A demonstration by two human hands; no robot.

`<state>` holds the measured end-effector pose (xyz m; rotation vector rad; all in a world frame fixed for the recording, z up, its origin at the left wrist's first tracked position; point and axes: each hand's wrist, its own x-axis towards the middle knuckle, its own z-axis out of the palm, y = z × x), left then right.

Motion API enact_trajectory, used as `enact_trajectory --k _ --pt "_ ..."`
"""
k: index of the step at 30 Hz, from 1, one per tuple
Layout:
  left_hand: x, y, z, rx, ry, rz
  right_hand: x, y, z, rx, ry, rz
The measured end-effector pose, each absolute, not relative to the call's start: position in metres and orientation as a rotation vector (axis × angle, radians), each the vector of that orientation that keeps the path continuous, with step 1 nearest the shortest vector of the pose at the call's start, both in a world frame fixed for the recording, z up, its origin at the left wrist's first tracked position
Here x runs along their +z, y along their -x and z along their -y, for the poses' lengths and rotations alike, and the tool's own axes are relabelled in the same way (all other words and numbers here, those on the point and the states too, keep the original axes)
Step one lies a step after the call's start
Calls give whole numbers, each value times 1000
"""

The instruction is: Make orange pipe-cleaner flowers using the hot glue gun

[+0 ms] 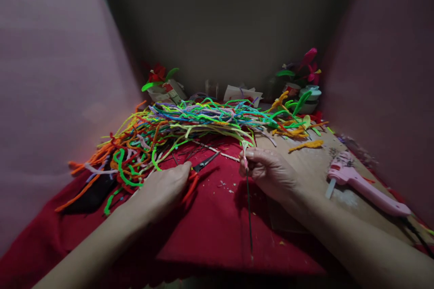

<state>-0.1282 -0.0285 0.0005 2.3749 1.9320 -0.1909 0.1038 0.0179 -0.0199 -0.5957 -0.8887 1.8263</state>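
Observation:
My left hand (166,186) is closed at a pair of scissors (206,162), with its fingertips at the orange-red handles. The dark blades point away to the right over the red cloth, a little apart from my right hand. Thumb and forefinger of my right hand (271,169) pinch a small pink-and-white fuzzy piece at the top of a thin dark wire stem (249,207). That stem hangs down toward the table's front edge. A pale pipe cleaner (220,151) lies between the two hands.
A tangled heap of colourful pipe cleaners (203,115) spans the back. On the board (288,167) at right lie a pink glue gun (369,187) and an orange fuzzy piece (306,145). Small scraps dot the red cloth (210,235). Fuzzy flowers (310,65) stand behind.

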Motion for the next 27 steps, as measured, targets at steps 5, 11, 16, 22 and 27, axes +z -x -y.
enact_trajectory --k 5,11,16,22,27 --pt "10 126 19 -277 -2500 -1852 -21 -103 -18 1816 636 855" --pt "16 81 15 631 -2208 -1578 -24 -100 -17 1689 708 845" --pt "9 35 11 929 -1984 -1459 -22 -97 -14 1630 720 765" --pt "-2 24 4 922 -2273 -1617 -22 -98 -15 1559 772 782" --pt "-12 20 9 762 -2635 -1725 -26 -98 -15 1523 825 791"
